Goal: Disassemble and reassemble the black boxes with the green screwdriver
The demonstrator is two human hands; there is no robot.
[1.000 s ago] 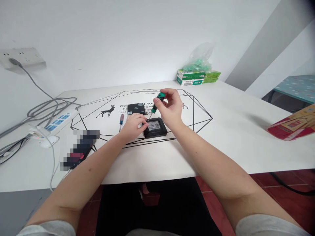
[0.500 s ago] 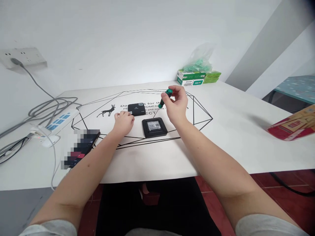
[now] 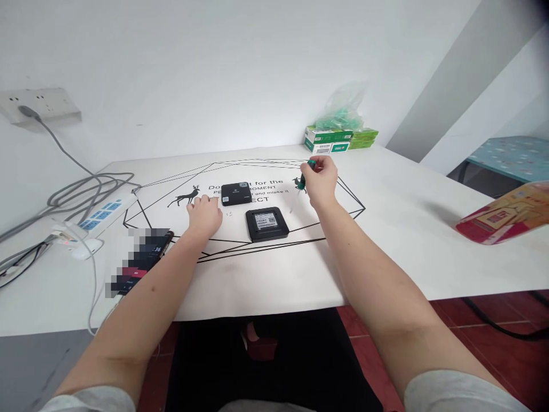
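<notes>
The right hand [image 3: 322,181] pinches a green-and-black screwdriver [image 3: 302,182], right of a labelled black box [image 3: 266,222]. The left hand [image 3: 205,217] curls palm-down farther left; its grip cannot be told.

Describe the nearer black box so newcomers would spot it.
On the white table, look between the left hand and right hand. The flat black box lies there, nearer the camera than the other black box. Its large central pale label sets it apart; the other has small corner stickers.
</notes>
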